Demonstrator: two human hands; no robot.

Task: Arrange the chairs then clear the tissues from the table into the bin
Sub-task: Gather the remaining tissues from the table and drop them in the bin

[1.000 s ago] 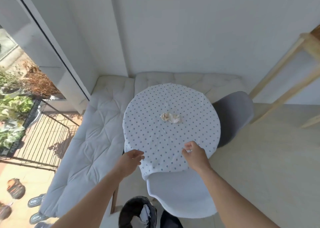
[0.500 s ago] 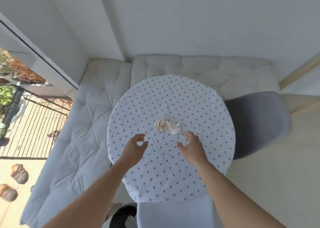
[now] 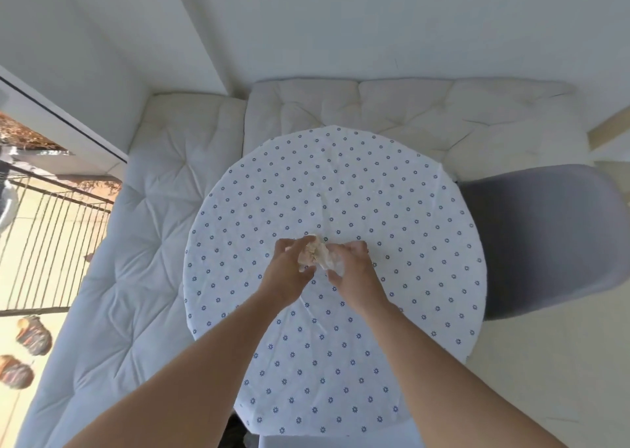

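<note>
Crumpled tissues [image 3: 315,255], one beige and one white, lie at the middle of the round table [image 3: 375,202] with its dotted cloth. My left hand [image 3: 289,272] curls around the beige tissue from the left. My right hand [image 3: 353,267] closes on the white tissue from the right. Both hands touch the wad and partly cover it. A grey chair [image 3: 545,236] stands tucked against the table's right side. The top edge of a white chair [image 3: 341,442] shows under the table's near edge. A sliver of the dark bin [image 3: 233,434] peeks out at the bottom.
A cushioned white bench [image 3: 129,277] wraps around the table's left and far sides, against white walls. A glass door at left opens to a railing [image 3: 51,239] and balcony. Pale floor [image 3: 545,379] lies to the right.
Both hands moved forward from the table's near edge to the centre and closed around the tissues. The view shifted forward over the table, so the bin and white chair dropped almost out of frame.
</note>
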